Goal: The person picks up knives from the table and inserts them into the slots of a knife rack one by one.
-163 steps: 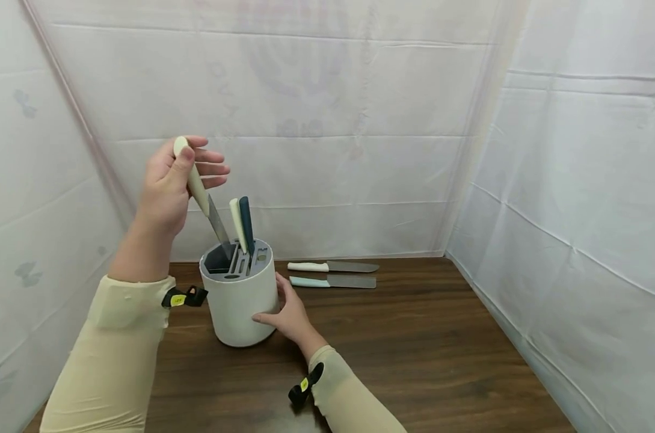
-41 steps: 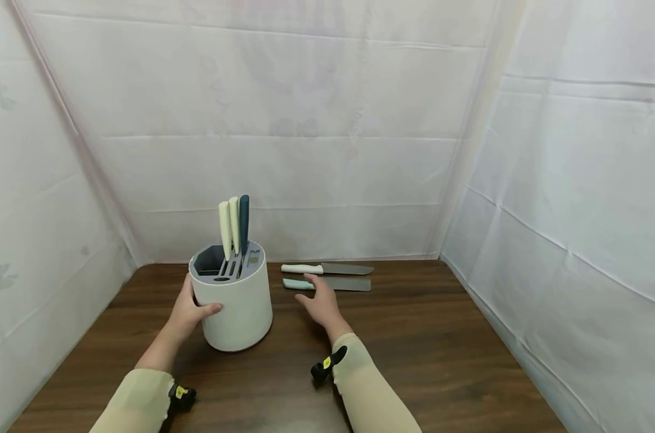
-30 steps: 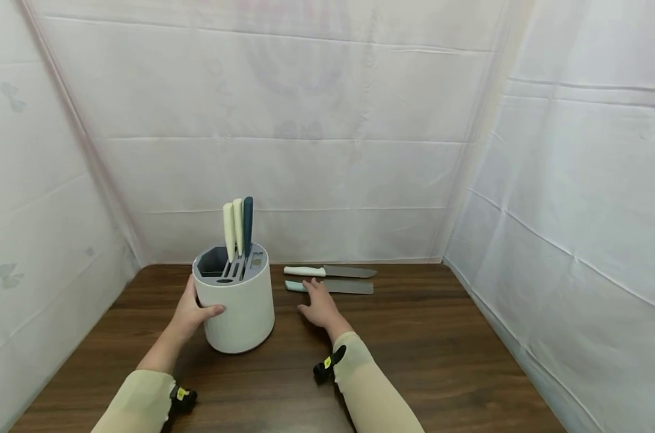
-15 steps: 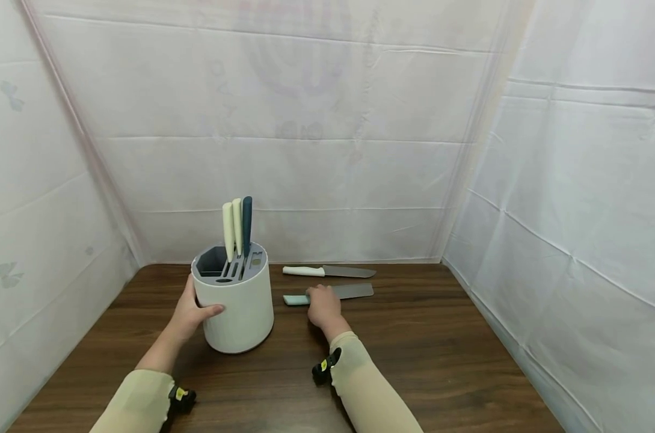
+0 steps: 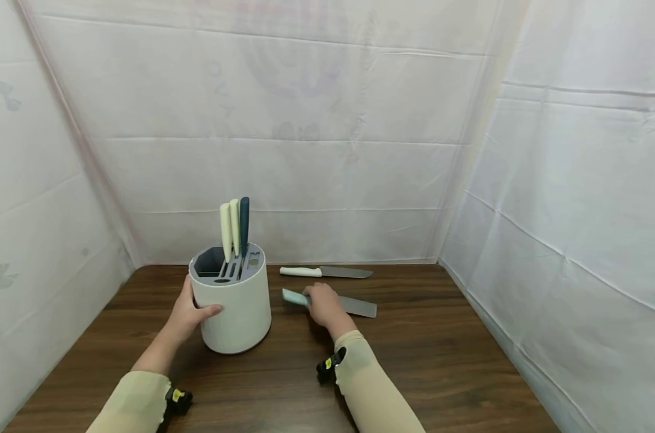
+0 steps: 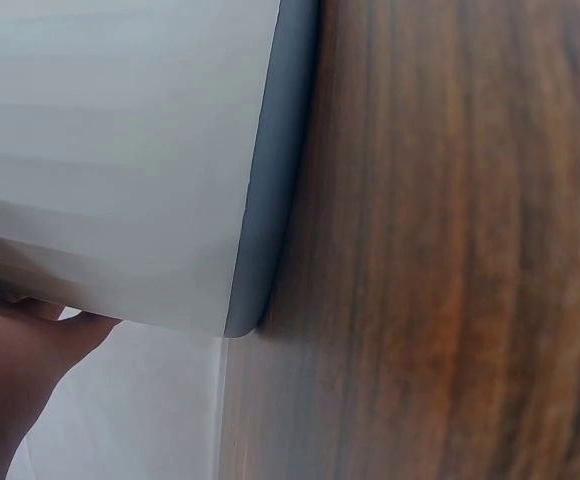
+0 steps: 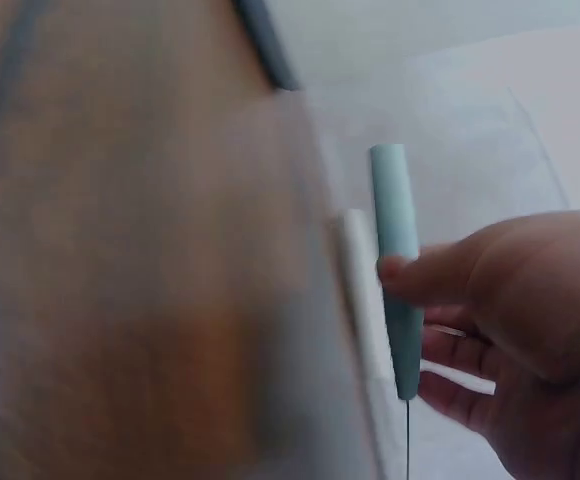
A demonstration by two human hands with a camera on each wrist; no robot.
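A white cylindrical knife block [image 5: 232, 310] stands on the brown wooden table [image 5: 424, 349]. Two cream-handled knives [image 5: 230, 221] and a dark blue-handled knife [image 5: 243, 216] stand in its grey slotted top. My left hand [image 5: 193, 309] grips the block's left side, thumb on the front; the left wrist view shows the block's wall [image 6: 120, 150] and my hand [image 6: 10, 370] against it. My right hand [image 5: 320, 302] pinches a light blue-handled knife [image 5: 293, 296] where handle meets blade, just right of the block. In the right wrist view my thumb [image 7: 425, 275] lies on that handle [image 7: 395, 230].
A white-handled knife [image 5: 305, 272] lies flat near the table's back edge, blade pointing right. White cloth walls [image 5: 565, 228] close in the table at the back, left and right. Bare wood stretches to the right and front.
My left hand put the cream-handled knife into the block, then took hold of the block's side. My right hand reached the light blue-handled knife, pinched it and drew it nearer, now slanted.
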